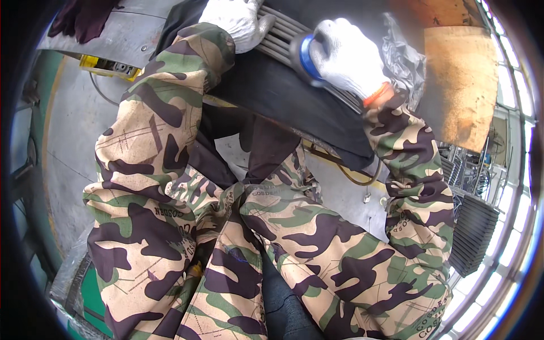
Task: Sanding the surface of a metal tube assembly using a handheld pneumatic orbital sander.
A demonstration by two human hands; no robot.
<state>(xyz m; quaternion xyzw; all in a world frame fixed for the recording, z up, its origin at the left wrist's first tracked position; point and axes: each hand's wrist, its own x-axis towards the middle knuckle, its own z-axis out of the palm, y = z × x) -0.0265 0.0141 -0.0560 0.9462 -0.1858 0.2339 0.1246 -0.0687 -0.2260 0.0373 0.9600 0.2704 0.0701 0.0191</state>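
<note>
A set of long parallel grey metal bars (279, 38) lies slantwise on black cloth (255, 85) over the bench. My left hand (235, 22), in a white knit glove, grips the bars at their far left end, its thumb over them; the picture's upper edge cuts off part of it. My right hand (348, 54), in a white glove with an orange cuff, is closed around a round, blue-rimmed object (306, 58). That object rests against the bars farther right and is smeared by motion, so its exact kind cannot be made out.
Crumpled clear plastic (405, 59) lies right of my right hand, beside a brown board (460, 79). A dark glove (85, 18) rests at the far left, above a yellow box (110, 67) with a cable. Stacked dark metal parts (475, 235) stand at the right.
</note>
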